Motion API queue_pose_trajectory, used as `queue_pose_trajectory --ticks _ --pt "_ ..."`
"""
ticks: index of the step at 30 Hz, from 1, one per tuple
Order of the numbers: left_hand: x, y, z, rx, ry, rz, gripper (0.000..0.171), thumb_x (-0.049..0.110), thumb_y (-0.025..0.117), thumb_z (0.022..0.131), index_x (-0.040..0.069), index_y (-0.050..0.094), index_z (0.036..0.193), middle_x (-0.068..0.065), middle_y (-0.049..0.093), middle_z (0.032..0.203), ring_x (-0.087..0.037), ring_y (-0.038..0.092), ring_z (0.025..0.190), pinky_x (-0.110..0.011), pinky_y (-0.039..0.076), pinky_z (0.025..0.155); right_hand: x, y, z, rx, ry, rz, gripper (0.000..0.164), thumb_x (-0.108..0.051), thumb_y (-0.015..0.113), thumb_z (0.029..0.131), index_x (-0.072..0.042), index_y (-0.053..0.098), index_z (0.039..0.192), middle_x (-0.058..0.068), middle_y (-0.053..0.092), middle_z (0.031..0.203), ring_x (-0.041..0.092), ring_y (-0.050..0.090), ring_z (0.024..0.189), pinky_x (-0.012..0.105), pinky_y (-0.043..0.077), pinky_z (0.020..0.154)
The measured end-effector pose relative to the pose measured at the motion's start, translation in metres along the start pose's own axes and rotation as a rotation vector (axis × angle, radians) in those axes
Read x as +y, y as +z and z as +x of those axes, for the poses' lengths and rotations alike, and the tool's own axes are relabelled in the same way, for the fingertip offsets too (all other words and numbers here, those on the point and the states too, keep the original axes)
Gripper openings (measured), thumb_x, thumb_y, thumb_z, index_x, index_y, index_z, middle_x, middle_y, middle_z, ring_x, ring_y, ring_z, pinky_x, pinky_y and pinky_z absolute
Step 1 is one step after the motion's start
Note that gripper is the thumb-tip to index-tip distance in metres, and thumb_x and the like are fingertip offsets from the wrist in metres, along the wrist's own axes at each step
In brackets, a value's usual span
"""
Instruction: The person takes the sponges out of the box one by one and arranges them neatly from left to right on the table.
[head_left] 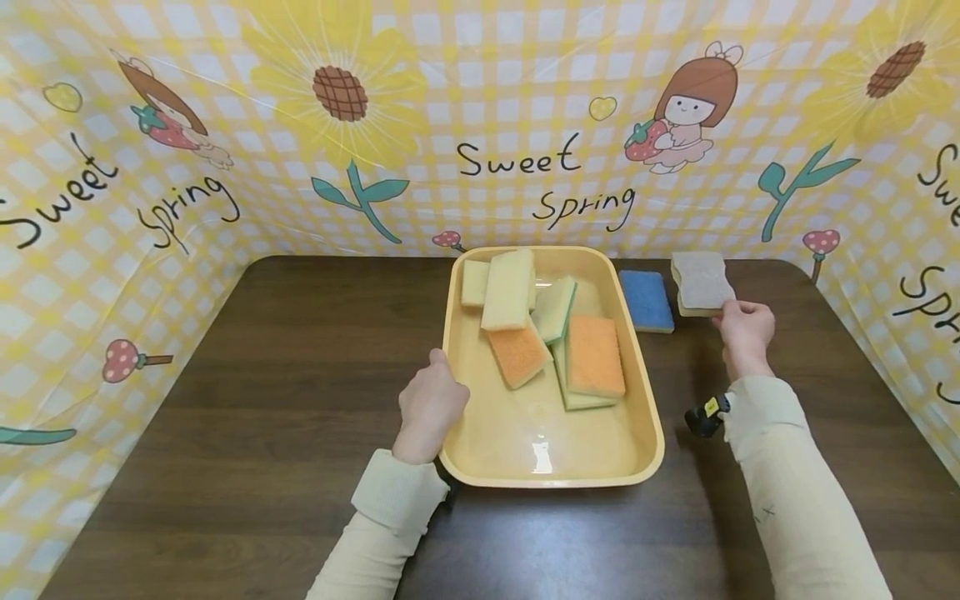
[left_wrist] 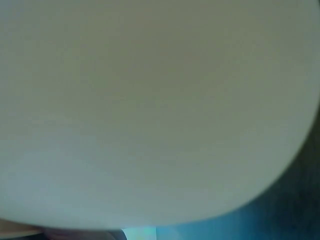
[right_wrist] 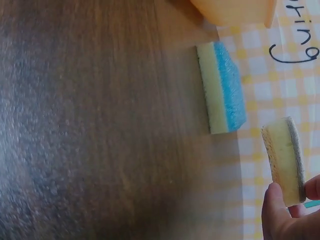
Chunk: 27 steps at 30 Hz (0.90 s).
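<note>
My left hand (head_left: 433, 406) holds the left rim of a yellow plastic tray (head_left: 551, 454). In the left wrist view a pale, blurred surface (left_wrist: 160, 115) fills most of the picture and hides the fingers. On the right, my right hand (head_left: 745, 333) pinches the near end of a sponge with a grey top (head_left: 703, 279) and a yellowish body. The right wrist view shows that grey-backed sponge (right_wrist: 284, 160) between thumb and fingers, above the table. Just left of it lies a blue-topped sponge (head_left: 647, 302), blue side up, beside the tray.
Several sponges lie in the tray, among them an orange one (head_left: 596, 354), a second orange one (head_left: 519, 354), a pale yellow one (head_left: 507, 292) and a green-edged one (head_left: 555, 310). A checked cloth (head_left: 420, 208) hangs behind the dark wooden table (head_left: 300, 375).
</note>
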<state>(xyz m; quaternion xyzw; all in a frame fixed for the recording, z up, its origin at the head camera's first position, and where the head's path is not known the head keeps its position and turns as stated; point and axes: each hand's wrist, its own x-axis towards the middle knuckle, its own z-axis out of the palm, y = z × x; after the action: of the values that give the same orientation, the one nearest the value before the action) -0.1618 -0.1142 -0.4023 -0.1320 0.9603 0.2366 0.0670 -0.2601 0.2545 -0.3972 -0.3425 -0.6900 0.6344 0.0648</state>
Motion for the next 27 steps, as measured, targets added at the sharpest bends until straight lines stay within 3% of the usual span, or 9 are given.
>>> queue_pose_trajectory --ticks 11,20,27 --pt "-0.002 0.0 0.0 -0.001 -0.002 -0.001 0.025 0.013 0.05 0.082 0.002 0.044 0.104 -0.016 0.063 0.081 -0.029 0.061 0.07 -0.042 0.043 0.056 0.011 0.002 0.003 0.017 -0.01 -0.034 0.007 -0.016 0.042 0.095 -0.015 0.043 0.087 -0.004 0.039 0.099 -0.002 0.049 0.059 0.012 0.04 0.061" --pt "-0.001 0.001 0.0 -0.008 -0.005 -0.005 0.025 0.013 0.049 0.083 0.002 0.045 0.105 -0.015 0.061 0.077 -0.028 0.059 0.065 -0.039 0.04 0.053 0.011 -0.002 0.007 -0.012 0.001 -0.122 0.008 -0.019 0.041 0.096 -0.015 0.044 0.09 -0.004 0.04 0.099 0.0 0.051 0.068 0.013 0.04 0.063" --pt "0.001 -0.001 -0.002 -0.009 -0.013 -0.012 0.028 0.013 0.051 0.084 0.001 0.045 0.109 -0.015 0.062 0.078 -0.028 0.059 0.065 -0.039 0.041 0.054 0.016 0.0 0.01 -0.02 -0.01 -0.138 0.009 -0.018 0.041 0.096 -0.014 0.044 0.087 -0.001 0.042 0.104 -0.005 0.051 0.058 0.012 0.04 0.06"
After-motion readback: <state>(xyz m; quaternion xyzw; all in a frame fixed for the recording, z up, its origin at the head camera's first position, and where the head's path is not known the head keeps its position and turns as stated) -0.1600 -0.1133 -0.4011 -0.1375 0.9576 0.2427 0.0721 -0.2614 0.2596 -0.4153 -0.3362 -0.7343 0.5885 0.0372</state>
